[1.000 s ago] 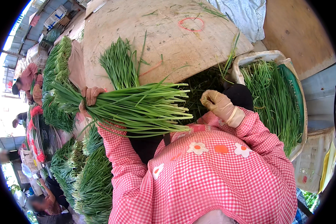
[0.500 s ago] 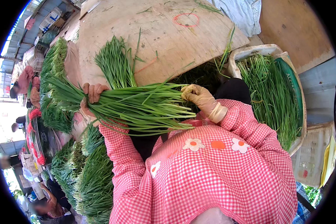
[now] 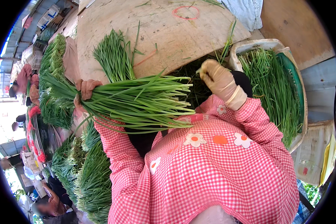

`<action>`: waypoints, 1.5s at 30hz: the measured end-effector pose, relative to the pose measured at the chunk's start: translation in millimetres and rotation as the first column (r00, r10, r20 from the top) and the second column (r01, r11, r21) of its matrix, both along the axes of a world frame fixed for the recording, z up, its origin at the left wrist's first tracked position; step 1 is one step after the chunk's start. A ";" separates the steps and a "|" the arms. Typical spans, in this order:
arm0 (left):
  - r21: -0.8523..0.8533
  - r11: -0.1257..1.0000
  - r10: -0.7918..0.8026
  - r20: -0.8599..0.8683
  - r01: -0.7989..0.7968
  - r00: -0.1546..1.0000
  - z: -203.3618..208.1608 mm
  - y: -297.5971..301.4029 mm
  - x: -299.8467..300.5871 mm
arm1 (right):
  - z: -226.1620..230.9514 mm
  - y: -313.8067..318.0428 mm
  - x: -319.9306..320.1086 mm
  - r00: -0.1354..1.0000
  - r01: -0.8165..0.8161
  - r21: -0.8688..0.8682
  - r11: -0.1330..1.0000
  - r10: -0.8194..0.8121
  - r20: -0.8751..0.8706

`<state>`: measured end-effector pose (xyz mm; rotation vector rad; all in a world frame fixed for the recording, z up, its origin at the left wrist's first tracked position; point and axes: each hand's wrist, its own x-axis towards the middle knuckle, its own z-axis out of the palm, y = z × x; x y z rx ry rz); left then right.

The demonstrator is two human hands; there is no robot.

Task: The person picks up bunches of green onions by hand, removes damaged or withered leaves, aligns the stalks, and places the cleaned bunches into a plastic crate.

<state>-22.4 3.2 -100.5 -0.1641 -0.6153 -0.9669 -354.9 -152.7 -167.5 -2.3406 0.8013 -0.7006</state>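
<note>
A thick bunch of garlic chives (image 3: 138, 99) lies crosswise in front of me, pale cut ends to the right and green tips to the left. My left hand (image 3: 86, 90), in a brownish glove, is wrapped round its leafy part. To the right of the pale ends, and apart from them, my right hand (image 3: 221, 80) is raised in a cream glove. Its fingers are curled together, and a small pale bit seems to show at the fingertips; I cannot make out what it is. A smaller bunch of chives (image 3: 115, 56) rests on the wooden board (image 3: 156, 33) just beyond.
At my right stands a white crate (image 3: 237, 56) packed with long chives and a green sack edge. Heaps of chives (image 3: 95, 183) lie at my left. Dark, leafy scraps (image 3: 192, 80) sit below the board's edge. Other people work at far left.
My right hand has come off the pale ends and moved up and right. The bunch in my left hand has shifted slightly left.
</note>
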 end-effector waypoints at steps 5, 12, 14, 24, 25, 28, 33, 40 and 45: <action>0.006 0.995 -0.101 0.049 0.101 0.994 -1.7 -13.9 -9.5 | 60.2 11.1 40.8 0.947 -0.254 -0.002 0.967 0.249 0.202; 0.032 0.997 -0.077 0.050 0.075 0.996 1.8 -15.6 -6.3 | 30.1 -2.4 38.3 0.882 -0.429 0.115 0.896 0.443 -0.158; 0.035 0.999 -0.037 0.027 0.036 0.999 0.5 -9.7 0.8 | 25.3 -2.7 22.2 0.904 -0.383 0.028 0.923 0.381 -0.195; 0.058 0.998 -0.042 0.031 0.040 0.999 -3.2 -13.4 -1.4 | 38.5 11.5 12.8 0.957 -0.245 -0.181 0.953 0.267 0.111; 0.069 0.996 -0.060 0.043 0.057 0.997 -1.3 -15.2 -4.8 | 48.2 23.2 26.3 0.938 -0.305 -0.057 0.951 0.310 0.157; 0.066 0.993 -0.099 0.060 0.095 0.993 -0.6 -25.6 -14.0 | 52.3 42.8 55.7 0.908 -0.380 -0.303 0.874 0.415 0.058; 0.081 0.993 -0.090 0.072 0.084 0.993 2.5 -24.1 -13.8 | 47.7 37.5 66.1 0.856 -0.490 -0.231 0.841 0.514 0.057; 0.084 0.996 -0.010 -0.003 0.010 1.000 -2.2 -11.2 -4.0 | 35.8 30.6 23.2 0.679 -0.517 0.160 0.841 0.517 -0.520; 0.044 0.998 -0.046 -0.004 0.046 0.999 -9.4 -9.6 3.8 | 38.0 18.6 7.4 0.519 -0.332 0.119 0.936 0.287 -0.805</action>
